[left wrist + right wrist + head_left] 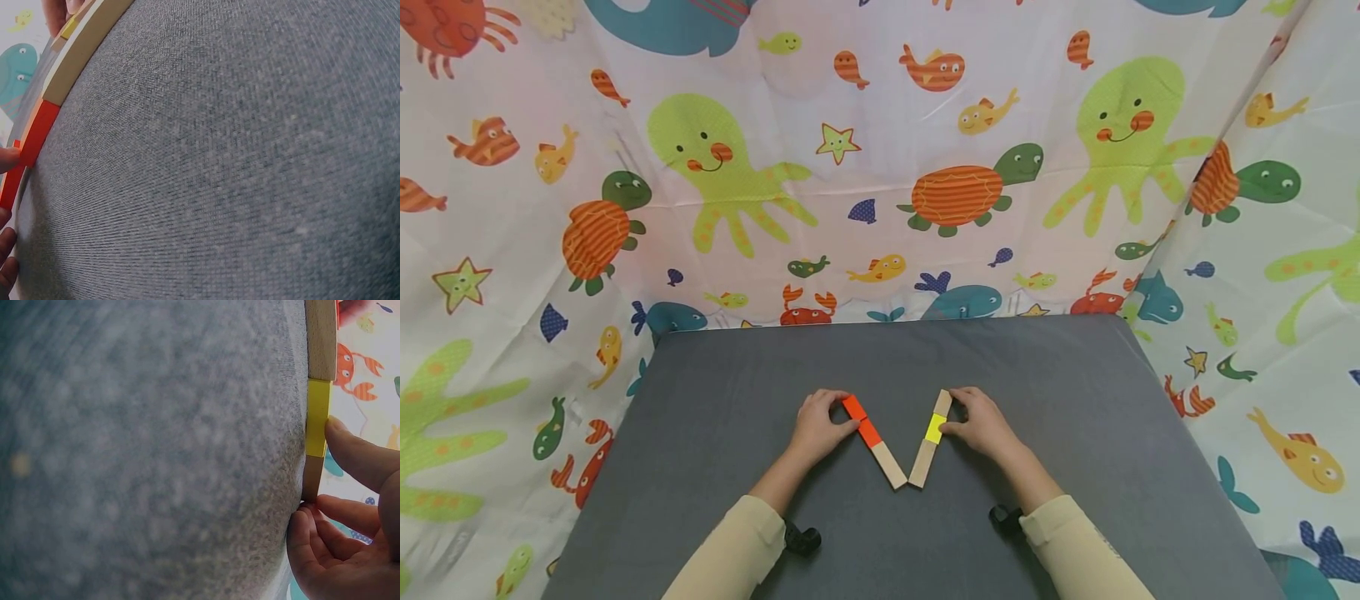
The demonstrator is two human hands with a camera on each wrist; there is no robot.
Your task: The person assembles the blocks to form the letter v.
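Two rows of wooden blocks lie on the grey tabletop, forming a V whose point faces me. In the left row are two red blocks (869, 432) and a longer plain wooden block (889, 465). The right row has a short plain block (943, 402) at the far end, a yellow block (935, 428), then a longer plain block (922, 463). My left hand (816, 427) grips the red end, thumb on the side and index finger at the far tip. My right hand (983, 423) holds the other row, its thumb against the yellow block and index finger at the short block's end.
The grey cloth-covered table (700, 467) spreads around the blocks. A curtain (865, 183) printed with sea animals hangs behind it and along both sides. Black straps with a small device (802, 540) sit at both wrists.
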